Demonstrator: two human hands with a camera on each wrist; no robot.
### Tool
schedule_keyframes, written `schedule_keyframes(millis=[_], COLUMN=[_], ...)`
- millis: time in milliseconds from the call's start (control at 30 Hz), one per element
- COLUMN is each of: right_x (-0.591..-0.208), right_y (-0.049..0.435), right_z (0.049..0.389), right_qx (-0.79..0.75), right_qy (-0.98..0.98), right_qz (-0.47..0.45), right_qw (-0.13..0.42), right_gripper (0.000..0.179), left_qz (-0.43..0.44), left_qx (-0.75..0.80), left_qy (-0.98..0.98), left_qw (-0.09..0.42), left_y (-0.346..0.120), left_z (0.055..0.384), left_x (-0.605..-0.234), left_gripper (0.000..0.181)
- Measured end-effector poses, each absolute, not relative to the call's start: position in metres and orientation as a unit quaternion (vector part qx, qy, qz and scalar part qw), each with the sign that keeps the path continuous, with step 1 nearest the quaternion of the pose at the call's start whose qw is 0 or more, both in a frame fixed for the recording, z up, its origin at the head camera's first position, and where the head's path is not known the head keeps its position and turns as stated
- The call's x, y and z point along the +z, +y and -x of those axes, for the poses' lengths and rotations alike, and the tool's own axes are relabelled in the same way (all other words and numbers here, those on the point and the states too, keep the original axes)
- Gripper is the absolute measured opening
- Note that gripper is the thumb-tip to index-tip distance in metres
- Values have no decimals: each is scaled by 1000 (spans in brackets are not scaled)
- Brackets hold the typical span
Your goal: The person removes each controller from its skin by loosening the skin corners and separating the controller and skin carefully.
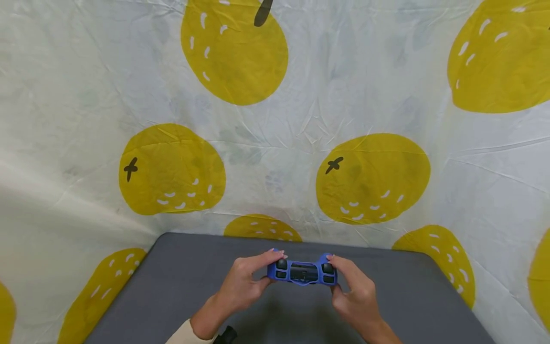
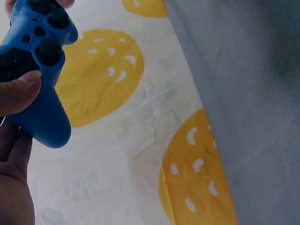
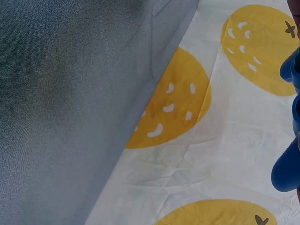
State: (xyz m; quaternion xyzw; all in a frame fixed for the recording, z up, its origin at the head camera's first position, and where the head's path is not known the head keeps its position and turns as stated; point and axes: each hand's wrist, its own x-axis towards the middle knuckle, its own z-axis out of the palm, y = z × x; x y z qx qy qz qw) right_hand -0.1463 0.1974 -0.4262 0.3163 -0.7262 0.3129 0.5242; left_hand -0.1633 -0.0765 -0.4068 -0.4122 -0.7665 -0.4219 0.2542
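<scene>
One cream sleeve is seen at the left wrist. Next, the left end of a blue game controller is held by the left hand, with its fingers bent around it and its thumb on the front. The controller is held up above the gray table. Its right end is gripped by the right hand, with one finger laid on top. Farther right, yellow fruits are shown on white cloth.

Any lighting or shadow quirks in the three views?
Head: soft shadow on the grey tabletop below the blue game controller, pale sheen left on the fruit-print cloth; left wrist: left hand dim; right wrist: tabletop darker toward upper left.
</scene>
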Motion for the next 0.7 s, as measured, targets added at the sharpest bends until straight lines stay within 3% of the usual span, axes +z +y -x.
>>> schedule_keyframes(millis=[167, 700], right_x=[-425, -416], right_y=[195, 189], right_z=[147, 147], right_qx=[293, 194], right_qy=[-713, -687], right_qz=[-319, -317], right_qw=[552, 625], right_gripper=[23, 29], left_qz=[434, 450], left_qx=[-421, -418], left_qy=[-753, -742], left_qw=[258, 268], left_y=[-76, -75], left_z=[163, 162], left_x=[-404, -399], left_gripper=[62, 58])
